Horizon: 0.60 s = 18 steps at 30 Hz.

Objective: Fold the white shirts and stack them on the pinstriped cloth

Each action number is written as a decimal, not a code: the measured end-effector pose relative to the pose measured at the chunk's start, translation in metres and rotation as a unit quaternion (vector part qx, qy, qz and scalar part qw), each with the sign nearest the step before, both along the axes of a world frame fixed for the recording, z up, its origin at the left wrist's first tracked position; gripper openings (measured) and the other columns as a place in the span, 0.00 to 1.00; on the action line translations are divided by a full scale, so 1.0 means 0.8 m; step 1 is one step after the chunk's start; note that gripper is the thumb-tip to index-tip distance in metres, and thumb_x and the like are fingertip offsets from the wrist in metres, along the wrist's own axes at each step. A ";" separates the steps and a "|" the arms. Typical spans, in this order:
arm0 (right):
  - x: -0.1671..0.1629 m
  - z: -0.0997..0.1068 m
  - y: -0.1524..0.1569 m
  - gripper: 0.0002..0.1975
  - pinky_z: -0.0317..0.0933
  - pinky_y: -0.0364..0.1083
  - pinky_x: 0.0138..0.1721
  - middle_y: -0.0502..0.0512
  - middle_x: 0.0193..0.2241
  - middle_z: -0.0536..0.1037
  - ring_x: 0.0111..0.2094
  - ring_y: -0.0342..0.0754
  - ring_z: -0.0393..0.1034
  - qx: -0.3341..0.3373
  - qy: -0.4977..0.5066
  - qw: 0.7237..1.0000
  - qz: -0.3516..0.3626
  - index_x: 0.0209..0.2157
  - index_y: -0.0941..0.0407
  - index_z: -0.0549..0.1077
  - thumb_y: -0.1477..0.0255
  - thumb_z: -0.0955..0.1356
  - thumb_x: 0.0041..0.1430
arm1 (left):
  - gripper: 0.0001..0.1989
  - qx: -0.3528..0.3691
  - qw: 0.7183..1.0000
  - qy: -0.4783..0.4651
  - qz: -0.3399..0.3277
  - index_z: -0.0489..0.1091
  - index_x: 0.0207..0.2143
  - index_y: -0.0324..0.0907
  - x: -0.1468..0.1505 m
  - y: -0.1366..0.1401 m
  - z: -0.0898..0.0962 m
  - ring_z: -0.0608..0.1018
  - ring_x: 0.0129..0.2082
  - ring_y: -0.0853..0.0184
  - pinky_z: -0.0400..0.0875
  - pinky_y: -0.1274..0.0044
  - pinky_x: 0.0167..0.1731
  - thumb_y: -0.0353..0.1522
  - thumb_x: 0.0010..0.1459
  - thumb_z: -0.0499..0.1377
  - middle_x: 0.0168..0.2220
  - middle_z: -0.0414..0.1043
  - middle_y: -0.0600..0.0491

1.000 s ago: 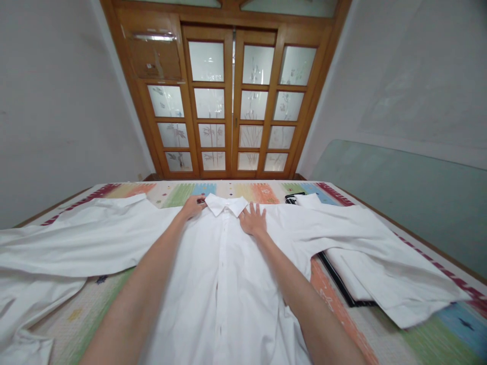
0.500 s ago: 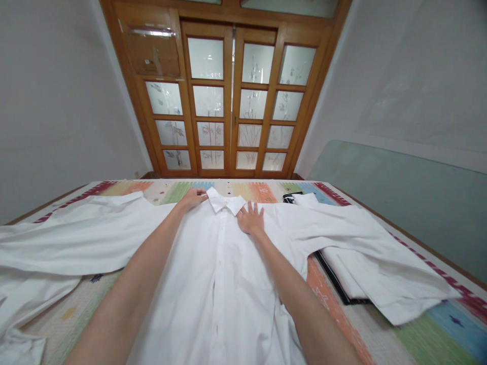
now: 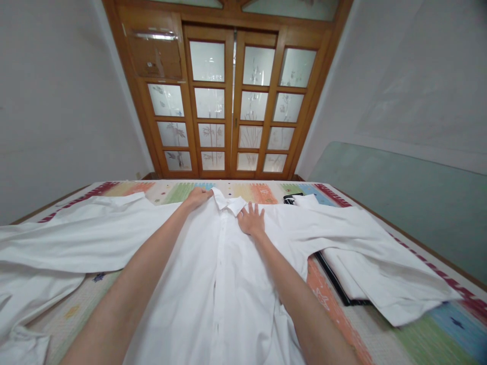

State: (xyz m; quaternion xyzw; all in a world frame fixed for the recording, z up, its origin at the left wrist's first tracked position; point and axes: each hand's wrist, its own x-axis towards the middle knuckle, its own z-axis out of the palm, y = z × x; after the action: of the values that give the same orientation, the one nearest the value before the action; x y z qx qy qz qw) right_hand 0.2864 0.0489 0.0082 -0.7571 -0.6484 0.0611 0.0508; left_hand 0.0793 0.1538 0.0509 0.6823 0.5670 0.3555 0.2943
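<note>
A white long-sleeved shirt lies spread with its button front up and its sleeves stretched out to both sides. My left hand is closed on the left side of the shirt's collar, its fingertips partly hidden behind the fabric. On the other side of the collar, my right hand presses flat on the shirt with its fingers spread. The collar stands folded between the two hands, its left point lifted and bent.
A bed with a striped, colourful cover lies beneath the shirt. Folded white cloth with a black-edged item is partly under the right sleeve. A pale green headboard runs along the right. Wooden glass-paned doors stand beyond.
My left hand has shifted slightly right and closed on the collar's left side, which is now bent inward. My right hand stays in place.
</note>
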 end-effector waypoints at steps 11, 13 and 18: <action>0.000 0.002 -0.001 0.30 0.28 0.66 0.63 0.58 0.70 0.40 0.69 0.61 0.31 0.003 0.004 1.000 0.001 0.67 0.52 0.52 0.60 0.47 0.68 | 0.05 0.094 0.991 0.092 0.031 0.73 0.26 0.41 0.001 0.001 -0.008 0.75 0.43 0.57 0.67 0.69 0.48 0.29 0.49 0.57 0.35 0.78 0.49; 0.000 0.001 -0.001 0.29 0.28 0.66 0.63 0.58 0.70 0.41 0.69 0.61 0.31 0.007 0.004 1.000 0.002 0.67 0.52 0.54 0.61 0.47 0.68 | 0.07 0.115 0.986 0.114 0.048 0.73 0.27 0.41 -0.001 -0.005 -0.012 0.72 0.50 0.54 0.62 0.66 0.54 0.27 0.50 0.55 0.39 0.77 0.46; 0.002 0.002 -0.003 0.27 0.32 0.65 0.63 0.62 0.68 0.51 0.68 0.60 0.38 0.061 0.043 0.997 0.000 0.62 0.57 0.61 0.67 0.50 0.68 | 0.16 0.185 0.954 0.223 0.072 0.72 0.37 0.40 0.002 -0.036 -0.034 0.71 0.51 0.57 0.65 0.68 0.54 0.21 0.51 0.49 0.44 0.73 0.43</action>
State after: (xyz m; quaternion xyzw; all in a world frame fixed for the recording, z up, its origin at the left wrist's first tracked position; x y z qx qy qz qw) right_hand 0.2884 0.0467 0.0094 -0.7491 -0.6483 0.0543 0.1246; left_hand 0.0813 0.1247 0.0238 0.7442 0.5899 0.3133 0.0022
